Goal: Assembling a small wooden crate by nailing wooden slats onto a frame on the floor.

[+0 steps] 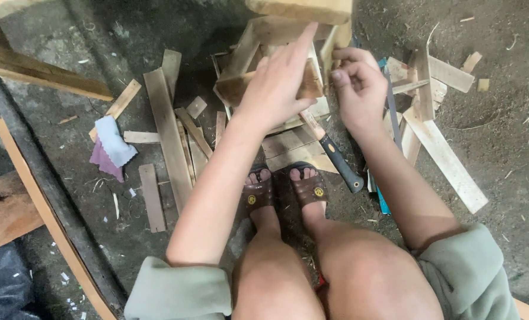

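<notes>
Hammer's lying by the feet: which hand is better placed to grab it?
Probably the right hand: the hammer lies just below it, while the left hand presses flat on the wooden frame.

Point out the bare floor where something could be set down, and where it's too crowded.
Bare floor lies far right, past the long slat, with only small chips on it. Another patch lies top left, between the beam and the upright plank. It is crowded around the wooden frame, which the left hand and right hand touch, and by the feet, with scraps and a hammer.
</notes>
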